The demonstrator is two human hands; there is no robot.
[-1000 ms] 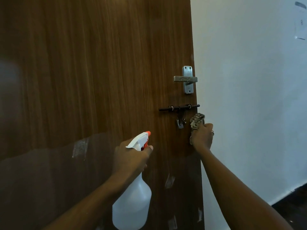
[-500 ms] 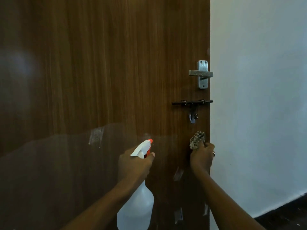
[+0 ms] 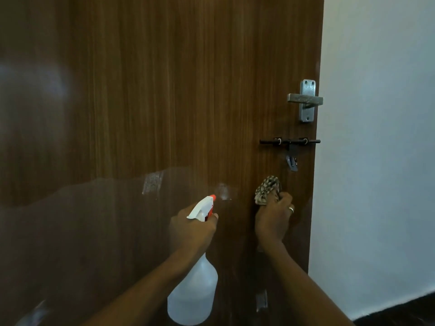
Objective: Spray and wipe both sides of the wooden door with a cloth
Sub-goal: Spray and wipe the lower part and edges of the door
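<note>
While the left hand (image 3: 191,228) grips a translucent spray bottle (image 3: 193,292) by its neck, nozzle aimed at the wooden door (image 3: 164,90), the right hand (image 3: 273,220) clutches a patterned cloth (image 3: 267,189) against the door below the black slide bolt (image 3: 289,141) and metal lever handle (image 3: 306,100).

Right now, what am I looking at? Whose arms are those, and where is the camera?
The camera sits on a person's head and looks forward and down, so you see that person's own two arms reaching out. There is no machine here, just bare hands. In front stands a brown wooden door with a metal handle and a black sliding bolt near its right edge. The left hand holds a white spray bottle with an orange nozzle aimed at the door. The right hand, which wears a ring, presses a patterned cloth against the wood below the bolt. A pale wall is on the right.
</note>
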